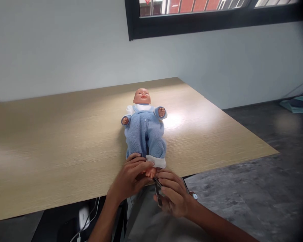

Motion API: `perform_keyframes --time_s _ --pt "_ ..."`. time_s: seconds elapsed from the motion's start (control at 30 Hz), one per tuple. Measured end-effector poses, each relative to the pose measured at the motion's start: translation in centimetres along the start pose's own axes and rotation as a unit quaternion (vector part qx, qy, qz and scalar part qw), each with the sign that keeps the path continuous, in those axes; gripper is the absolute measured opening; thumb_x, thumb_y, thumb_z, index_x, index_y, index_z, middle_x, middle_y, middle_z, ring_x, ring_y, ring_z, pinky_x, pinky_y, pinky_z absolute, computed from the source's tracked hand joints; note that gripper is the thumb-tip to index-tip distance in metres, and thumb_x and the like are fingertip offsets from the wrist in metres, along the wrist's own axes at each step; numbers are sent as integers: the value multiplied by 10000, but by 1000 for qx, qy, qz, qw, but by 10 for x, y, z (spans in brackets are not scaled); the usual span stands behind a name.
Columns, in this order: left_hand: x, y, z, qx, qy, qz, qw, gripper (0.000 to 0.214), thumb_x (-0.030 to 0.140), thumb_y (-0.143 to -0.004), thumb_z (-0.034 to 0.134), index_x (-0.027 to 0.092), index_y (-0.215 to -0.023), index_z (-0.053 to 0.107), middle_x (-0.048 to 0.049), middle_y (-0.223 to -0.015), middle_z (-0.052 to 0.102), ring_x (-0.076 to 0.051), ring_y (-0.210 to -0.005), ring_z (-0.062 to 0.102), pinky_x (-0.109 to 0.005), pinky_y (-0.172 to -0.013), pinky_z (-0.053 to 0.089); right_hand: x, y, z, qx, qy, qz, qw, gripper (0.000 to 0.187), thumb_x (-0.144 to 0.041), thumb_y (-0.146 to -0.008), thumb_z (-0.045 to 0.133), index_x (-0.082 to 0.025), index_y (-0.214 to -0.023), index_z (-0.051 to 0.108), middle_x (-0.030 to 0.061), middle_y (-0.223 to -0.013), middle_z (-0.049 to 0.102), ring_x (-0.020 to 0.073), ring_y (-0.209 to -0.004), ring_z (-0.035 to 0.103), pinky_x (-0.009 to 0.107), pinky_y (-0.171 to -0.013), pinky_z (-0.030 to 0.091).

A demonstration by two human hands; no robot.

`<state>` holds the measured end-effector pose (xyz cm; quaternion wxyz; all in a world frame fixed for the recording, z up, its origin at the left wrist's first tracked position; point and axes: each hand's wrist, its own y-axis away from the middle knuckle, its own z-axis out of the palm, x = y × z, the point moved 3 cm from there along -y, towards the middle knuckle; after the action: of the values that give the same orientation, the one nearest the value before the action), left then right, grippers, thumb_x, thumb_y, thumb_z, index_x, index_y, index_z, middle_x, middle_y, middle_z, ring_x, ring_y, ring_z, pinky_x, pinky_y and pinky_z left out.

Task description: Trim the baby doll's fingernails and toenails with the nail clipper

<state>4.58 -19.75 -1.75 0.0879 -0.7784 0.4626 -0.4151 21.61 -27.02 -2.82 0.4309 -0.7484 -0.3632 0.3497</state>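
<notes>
- Head view: one baby doll [145, 129], laid face up on the desk [65, 144], head towards the wall and legs towards the near edge; dressed in a fleecy blue one-piece over white sleeves, both arms bent and raised outward.
- Bare foot [150, 172] of the doll, toes brought to the near edge of the desk; framed by both hands and partly covered by them. The other foot is hidden.
- White cuff [156, 162], seen just above the bare foot, on the leg at picture right.
- Left hand [130, 176], half closed; fingers laid across the lower trouser leg, thumb and foot brought together, so that the doll is held at its foot.
- Metal clipper [159, 199], small, held at a slant; its upper end is placed at the toes, contact not discernible.
- Right hand [175, 191], fingers curled; the clipper is gripped between thumb and fingers.
- Bright patch of light [175, 120], reflected on the desk beside the doll.
- White device [84, 217] and cables [97, 208], seen below the near edge, at left.
- Pale wall [78, 47], set behind the desk; dark-framed window [192, 27] above.
- Grey floor [237, 191], at right; a teal item [296, 104] is placed farther off.
</notes>
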Motion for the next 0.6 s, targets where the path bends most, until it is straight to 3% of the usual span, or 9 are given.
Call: perform_keyframes --time_s 0.2,0.6 --pt "2 -1 -1 -4 2 -4 1000 297 386 -1005 626 178 -1217 614 -72 -1062 756 -213 -1025 680 -410 -1101 369 -3 -8 2 22 6 -30 999 98 -123 -958 564 -130 -1051 594 97 -944 670 227 -964 701 442 -867 654" --pt "0 1 0 -8 2 0 1000 297 365 -1003 621 182 -1236 604 -73 -1053 753 -227 -1035 670 -425 -1106 362 -9 -18 2 0 20 -11 1000 126 -97 -950 548 -116 -1069 587 99 -915 669 228 -954 663 450 -856 643"
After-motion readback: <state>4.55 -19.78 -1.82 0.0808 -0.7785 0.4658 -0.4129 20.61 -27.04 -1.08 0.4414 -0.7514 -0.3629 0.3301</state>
